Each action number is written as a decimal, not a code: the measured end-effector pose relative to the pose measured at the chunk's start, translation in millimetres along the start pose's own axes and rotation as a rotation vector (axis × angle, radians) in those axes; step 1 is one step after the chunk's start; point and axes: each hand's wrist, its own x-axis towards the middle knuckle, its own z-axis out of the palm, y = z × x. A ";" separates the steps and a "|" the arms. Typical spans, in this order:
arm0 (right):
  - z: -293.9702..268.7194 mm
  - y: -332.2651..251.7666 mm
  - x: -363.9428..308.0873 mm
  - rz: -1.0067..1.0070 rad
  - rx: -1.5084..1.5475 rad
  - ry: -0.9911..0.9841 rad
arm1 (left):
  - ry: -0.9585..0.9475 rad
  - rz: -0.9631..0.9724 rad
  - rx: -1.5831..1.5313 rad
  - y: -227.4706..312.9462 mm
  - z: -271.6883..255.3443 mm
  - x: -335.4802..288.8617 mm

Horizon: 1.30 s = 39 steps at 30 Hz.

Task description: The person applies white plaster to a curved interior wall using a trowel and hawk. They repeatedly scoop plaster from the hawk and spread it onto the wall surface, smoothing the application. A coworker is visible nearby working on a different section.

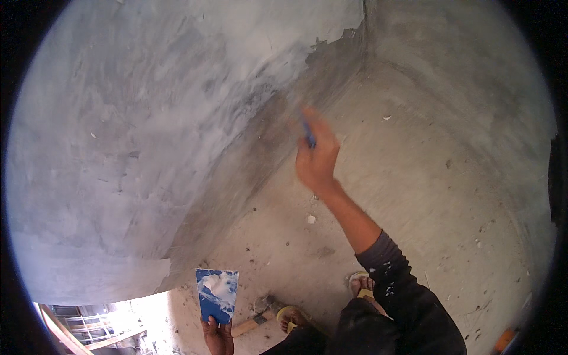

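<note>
At the lower left, my left hand (218, 336) is closed on the narrow end of a flat blue putty blade (219, 311), its face smeared with white putty (218, 286). My right hand (319, 160) reaches out toward the lower part of the wall (148, 118). It is closed around a small blue tool (309, 134), seen nearly edge-on and slightly blurred, so its kind is unclear. White-grey putty coats much of the wall, while a darker bare strip (266, 127) runs along its foot beside my right hand. Whether the tool touches the wall cannot be made out.
Wall and dusty floor (402, 195) meet at a corner beyond my right hand. A hammer-like tool with a wooden handle (245, 326) lies beside my sandalled foot (290, 319). White crumbs dot the floor. A bright opening with a metal grid (89, 325) is at lower left, an orange object (504, 340) at lower right.
</note>
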 end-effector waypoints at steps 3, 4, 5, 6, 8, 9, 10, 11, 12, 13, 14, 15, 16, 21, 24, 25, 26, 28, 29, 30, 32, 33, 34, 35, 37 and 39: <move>22.2 9.4 45.1 -0.107 -0.145 0.041 | 0.026 -0.035 0.000 2.0 2.3 0.1; 32.2 4.5 43.5 -0.095 -0.158 0.044 | 0.034 -0.047 -0.020 10.1 14.6 -3.9; 47.0 -2.0 35.2 -0.082 -0.169 0.047 | 0.044 -0.060 -0.040 13.6 22.3 -5.8; 60.7 -9.8 23.3 -0.064 -0.167 0.051 | 0.027 -0.040 -0.016 13.9 21.7 -6.2; 69.6 -31.3 -21.5 -0.100 -0.126 -0.114 | -0.009 -0.016 0.028 10.9 18.0 -3.0; 66.5 -33.8 -46.1 -0.163 -0.074 -0.192 | -0.034 -0.014 0.006 8.3 16.2 -0.1; 67.3 -39.2 -69.5 -0.217 -0.006 -0.274 | -0.043 -0.009 -0.012 6.1 9.7 1.9; 57.8 -43.8 -81.6 -0.133 0.067 -0.320 | -0.059 -0.001 -0.039 3.2 6.0 6.2; 42.2 -42.5 -90.2 -0.044 0.147 -0.372 | -0.078 0.002 -0.058 1.7 6.6 6.6; 30.7 -43.3 -91.4 0.196 0.192 -0.355 | -0.084 0.008 -0.072 1.9 5.3 4.9; 14.6 -42.9 -85.5 0.439 0.217 -0.331 | -0.103 0.004 -0.085 1.6 2.4 5.6; 1.9 -37.1 -78.1 0.940 0.370 -0.209 | -0.110 -0.037 -0.158 -2.1 -8.0 9.7; -16.3 -30.1 -67.3 1.018 0.630 -0.123 | -0.099 -0.039 -0.168 -1.0 -7.2 8.6; -67.4 -39.6 -30.5 1.041 1.066 0.082 | -0.056 -0.003 -0.173 -3.6 -3.6 8.5; -84.4 -34.1 -36.0 1.065 1.070 0.152 | -0.088 -0.028 -0.237 -8.1 -7.4 11.2; -86.2 -31.5 -38.7 1.075 1.069 0.166 | -0.097 -0.029 -0.233 -5.9 -5.2 11.3; -87.7 -29.2 -41.1 1.082 1.016 0.176 | -0.105 -0.030 -0.230 -2.8 -2.2 11.1; -89.1 -23.6 -45.7 1.088 0.918 0.201 | -0.115 -0.017 -0.177 2.5 2.2 9.5; -85.0 -18.0 -46.8 1.045 0.838 0.174 | -0.114 -0.006 -0.129 3.8 3.9 7.2; -78.5 -9.0 -46.6 0.999 0.762 0.151 | -0.115 0.010 -0.078 5.1 5.9 6.4; -73.8 18.3 -37.3 0.793 0.496 0.135 | -0.095 0.032 -0.041 0.7 -1.1 7.9; -71.9 39.0 -25.1 0.639 0.309 0.135 | -0.088 0.042 -0.024 -2.4 -4.5 10.1; -71.6 57.2 -11.7 0.491 0.120 0.129 | -0.098 0.096 0.273 0.1 -5.8 6.6; -70.7 70.4 6.9 0.419 0.051 0.191 | -0.112 0.153 0.566 5.5 -4.9 -0.9; -61.3 87.3 39.0 0.302 -0.078 0.251 | -0.055 0.124 0.623 10.2 -1.1 -4.8; -51.2 94.7 60.6 0.269 -0.126 0.222 | 0.065 -0.058 0.142 10.7 6.6 -3.4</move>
